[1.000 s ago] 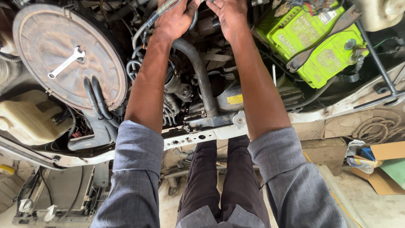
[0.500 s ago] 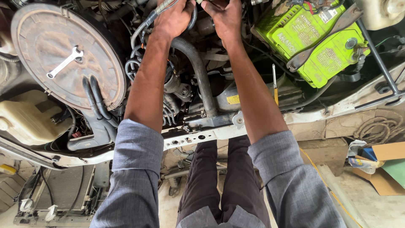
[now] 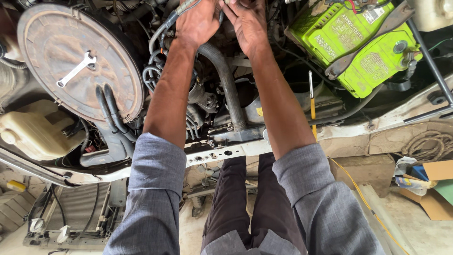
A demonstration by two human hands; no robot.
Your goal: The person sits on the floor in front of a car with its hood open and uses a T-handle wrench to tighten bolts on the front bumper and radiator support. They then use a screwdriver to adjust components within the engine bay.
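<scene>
Since half a second ago both hands have barely shifted, the right hand (image 3: pixel 250 23) sliding a touch lower against the left hand (image 3: pixel 200 21) at the top of the engine bay. Fingers of both are curled and pressed together around a small part near the hose (image 3: pixel 226 80) top, what exactly they pinch I cannot tell, it's cut off by the frame edge. Risk: the part could slip and drop down below the grip among the cables (image 3: pixel 155 71), and the spanner (image 3: pixel 75 70) lying loose on the round air filter lid (image 3: pixel 52 42), left of the grip, could slide off if bumped.

Car repair workshop, open engine bay (image 3: pixel 226 118), battery (image 3: pixel 358 42)
</scene>
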